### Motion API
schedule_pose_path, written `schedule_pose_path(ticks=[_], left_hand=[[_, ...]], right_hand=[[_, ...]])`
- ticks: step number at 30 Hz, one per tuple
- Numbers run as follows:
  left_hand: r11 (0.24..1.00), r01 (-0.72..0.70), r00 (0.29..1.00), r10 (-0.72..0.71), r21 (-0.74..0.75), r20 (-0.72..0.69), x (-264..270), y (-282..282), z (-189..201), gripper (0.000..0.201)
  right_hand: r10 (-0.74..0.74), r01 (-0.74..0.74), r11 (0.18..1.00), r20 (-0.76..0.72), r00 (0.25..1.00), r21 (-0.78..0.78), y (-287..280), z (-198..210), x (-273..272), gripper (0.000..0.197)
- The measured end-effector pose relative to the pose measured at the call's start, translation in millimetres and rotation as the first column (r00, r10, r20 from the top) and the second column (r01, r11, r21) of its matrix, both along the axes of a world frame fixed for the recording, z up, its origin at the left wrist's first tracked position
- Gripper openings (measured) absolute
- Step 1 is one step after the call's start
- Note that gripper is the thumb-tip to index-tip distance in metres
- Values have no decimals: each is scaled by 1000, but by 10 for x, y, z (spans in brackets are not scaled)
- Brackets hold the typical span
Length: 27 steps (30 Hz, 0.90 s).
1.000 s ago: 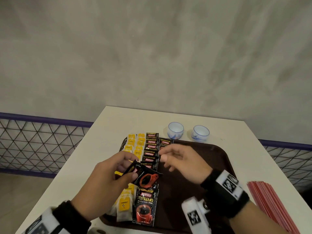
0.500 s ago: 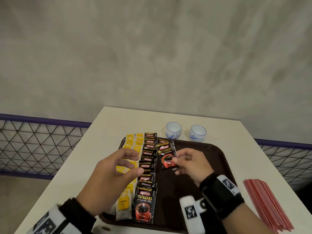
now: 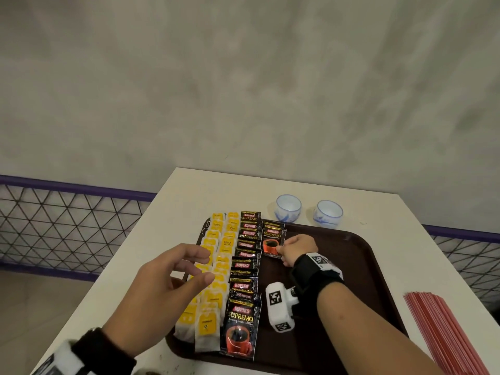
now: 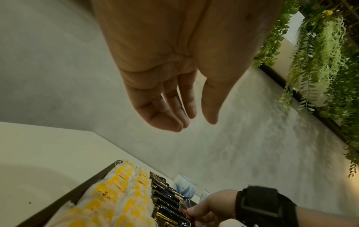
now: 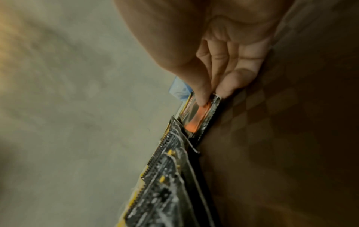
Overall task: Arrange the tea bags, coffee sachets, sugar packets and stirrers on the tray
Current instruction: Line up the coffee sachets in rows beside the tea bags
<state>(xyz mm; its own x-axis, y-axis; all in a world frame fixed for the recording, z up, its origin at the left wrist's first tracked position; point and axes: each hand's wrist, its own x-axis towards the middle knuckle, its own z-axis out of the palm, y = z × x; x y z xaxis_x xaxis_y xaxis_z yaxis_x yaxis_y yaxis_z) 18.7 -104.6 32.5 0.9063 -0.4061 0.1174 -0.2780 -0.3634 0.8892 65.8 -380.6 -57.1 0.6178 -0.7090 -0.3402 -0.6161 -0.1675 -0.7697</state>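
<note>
A brown tray (image 3: 351, 255) lies on the white table. Down its left side run two rows of yellow tea bags (image 3: 216, 255), then a row of overlapping black coffee sachets (image 3: 244, 266). A second, short coffee row starts at the far end. My right hand (image 3: 284, 249) pinches the nearest coffee sachet (image 3: 272, 243) (image 5: 198, 116) of that short row by its near edge, low on the tray. My left hand (image 3: 200, 269) (image 4: 194, 121) hovers above the tea bags, fingers loosely curved, holding nothing. A bundle of red stirrers (image 3: 443, 336) lies on the table right of the tray.
Two small blue-and-white cups (image 3: 288, 211) (image 3: 328, 213) stand on the table just beyond the tray's far edge. The tray's right half is bare brown surface. A purple-railed mesh fence (image 3: 67, 220) runs behind the table, with a grey wall beyond.
A sachet passed from my left hand to my right. The right hand carried it forward and lowered it onto the short second row. The emptied left hand stayed hovering over the tea bags.
</note>
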Motion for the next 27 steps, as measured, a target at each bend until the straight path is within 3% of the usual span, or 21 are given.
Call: schedule_pose_path(ticks=[6,12,16,20,23,27], left_hand=[[1000,-15,1000,15,11,2,24,33,6,26],[998,-23,1000,22,55,13,45,39,-52,28],[998,-30,1000,29,54,8,67,78,-97,26],[998,-28,999,27,54,21,96,114,-127,29],[999,-29,999,28,45,35,116,127,-141,32],[999,-26,999,25,43,33,135,129,-174,31]], right_hand=[[101,-111,989,-97,990,-98,38,149,-23,23],[111,-130,984,-148,983,-125,-11,161,180,34],[110,-129,986,-176,978,-101,-58,200,264,14],[149,-170,982,-209,966,-87,-76,221,344,9],[185,-208,973,-211,960,-97,-102,201,393,23],[202,-224,971,-214,956,-86,-135,209,389,25]])
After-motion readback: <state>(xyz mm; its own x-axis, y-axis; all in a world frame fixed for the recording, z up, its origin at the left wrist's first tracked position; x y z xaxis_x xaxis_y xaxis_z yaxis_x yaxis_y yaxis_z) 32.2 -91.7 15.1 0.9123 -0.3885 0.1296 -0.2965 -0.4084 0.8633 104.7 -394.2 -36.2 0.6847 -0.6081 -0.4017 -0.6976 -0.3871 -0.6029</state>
